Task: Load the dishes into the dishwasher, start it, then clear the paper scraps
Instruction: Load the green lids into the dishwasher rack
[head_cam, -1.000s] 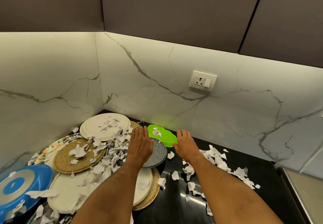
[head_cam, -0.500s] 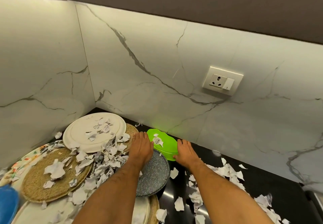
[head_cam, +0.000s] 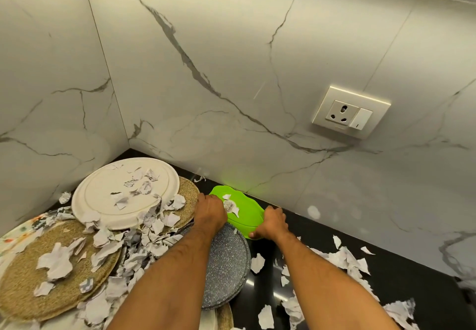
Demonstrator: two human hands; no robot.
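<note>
A bright green plate [head_cam: 246, 212] with a wavy rim lies against the marble back wall, its near part resting over a grey speckled plate [head_cam: 226, 260]. My left hand [head_cam: 209, 211] grips its left edge and my right hand [head_cam: 271, 224] grips its right edge, fingers curled round the rim. A few paper scraps and a sticker sit on the green plate. Left of it a white round plate [head_cam: 103, 195] rests on a woven mat [head_cam: 189, 195]. Torn paper scraps [head_cam: 152, 229] cover the plates and mats.
The black countertop [head_cam: 322, 239] carries more torn paper [head_cam: 345, 260] to the right. Another woven mat [head_cam: 28, 283] and a floral plate [head_cam: 15, 234] lie at the left. A wall socket [head_cam: 350, 112] sits on the marble backsplash. Walls meet in a corner behind the white plate.
The view has come closer and tilted down. Both hands have gone from resting beside the green plate to gripping its two edges.
</note>
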